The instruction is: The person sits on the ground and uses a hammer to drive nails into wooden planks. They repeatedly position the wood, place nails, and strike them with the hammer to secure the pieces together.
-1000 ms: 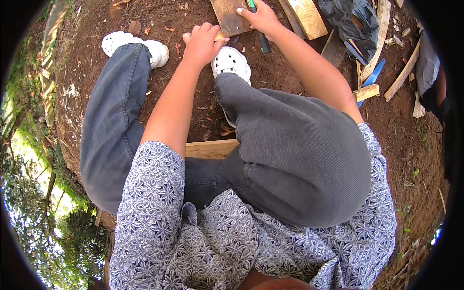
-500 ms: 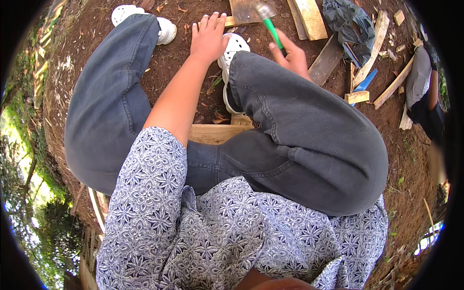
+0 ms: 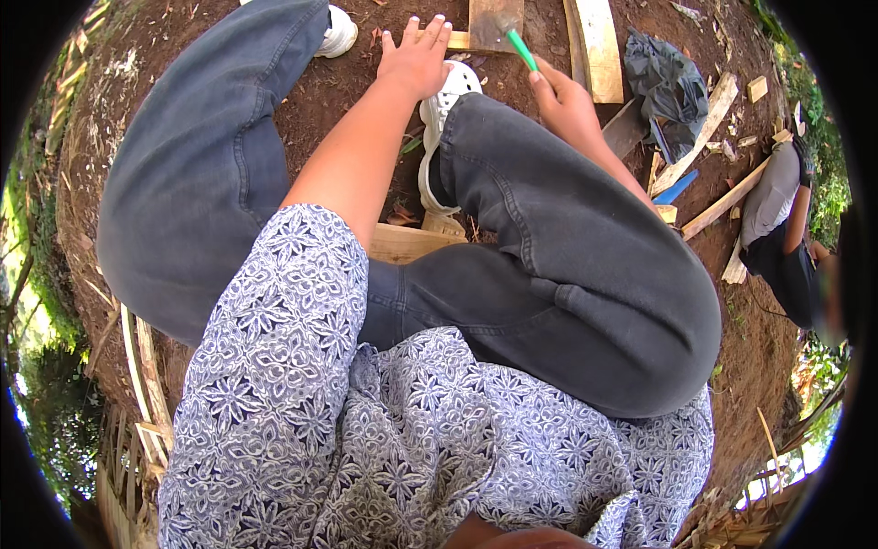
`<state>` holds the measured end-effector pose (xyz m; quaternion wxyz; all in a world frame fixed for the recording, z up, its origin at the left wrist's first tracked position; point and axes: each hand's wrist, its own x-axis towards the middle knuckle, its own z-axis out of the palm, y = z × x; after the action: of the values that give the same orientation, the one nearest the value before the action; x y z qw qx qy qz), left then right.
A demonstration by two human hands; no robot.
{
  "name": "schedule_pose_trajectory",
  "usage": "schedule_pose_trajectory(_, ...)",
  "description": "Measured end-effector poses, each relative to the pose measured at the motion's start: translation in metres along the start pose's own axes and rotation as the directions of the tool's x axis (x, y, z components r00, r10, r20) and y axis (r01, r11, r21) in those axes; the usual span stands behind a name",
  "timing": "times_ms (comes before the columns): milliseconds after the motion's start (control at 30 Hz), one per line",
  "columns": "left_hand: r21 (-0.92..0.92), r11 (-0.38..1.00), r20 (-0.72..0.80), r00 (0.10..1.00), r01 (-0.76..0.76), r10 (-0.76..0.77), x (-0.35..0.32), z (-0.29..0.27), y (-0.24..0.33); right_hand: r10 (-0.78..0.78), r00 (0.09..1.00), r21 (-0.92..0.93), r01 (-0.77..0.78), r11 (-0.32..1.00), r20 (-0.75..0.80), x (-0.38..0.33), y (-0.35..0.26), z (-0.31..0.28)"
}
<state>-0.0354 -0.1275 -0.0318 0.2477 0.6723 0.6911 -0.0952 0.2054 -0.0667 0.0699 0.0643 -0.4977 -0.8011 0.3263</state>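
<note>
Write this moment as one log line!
left hand: open at pale wooden strip; right hand: gripping green-handled hammer; hammer head: over brown wooden board

The hammer [image 3: 521, 49] has a bright green handle and a head whose outline is blurred; it slants, head toward the upper left, with the lower handle in the right hand [image 3: 569, 102]. Its head shows over the lower right part of the board [image 3: 484, 16], and whether the two touch cannot be told. The board is flat, dark brown and weathered, with straight edges, its far end cut off by the top of the view. A narrow, pale yellowish wooden strip [image 3: 460, 40] runs crosswise from the board's left edge, near its lower corner, to beneath the spread left hand [image 3: 416, 66].
</note>
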Motion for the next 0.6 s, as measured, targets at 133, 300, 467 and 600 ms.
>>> schedule_pose_trajectory(133, 0.011, 1.0, 0.04, 0.999, 0.017, -0.018, -0.006, 0.0, -0.004, -0.04, 0.999, 0.611, 0.027, 0.791, 0.007, 0.017, -0.08, -0.042)
schedule_pose_trajectory(300, 0.021, 1.0, 0.098, 0.995, -0.016, 0.014, -0.01, -0.011, -0.001, 0.25, 0.918, 0.075, -0.285, 0.956, 0.307, 0.0, -0.035, -0.025)
schedule_pose_trajectory(467, 0.021, 1.0, 0.057, 0.998, 0.013, -0.015, -0.008, -0.003, -0.005, 0.142, 0.97, 0.511, -0.225, 0.83, 0.197, -0.011, -0.06, -0.017)
schedule_pose_trajectory(600, 0.022, 0.999, 0.06, 0.998, -0.026, 0.025, -0.003, -0.006, -0.002, -0.053, 0.999, 0.676, 0.035, 0.736, 0.006, -0.006, -0.06, -0.032)
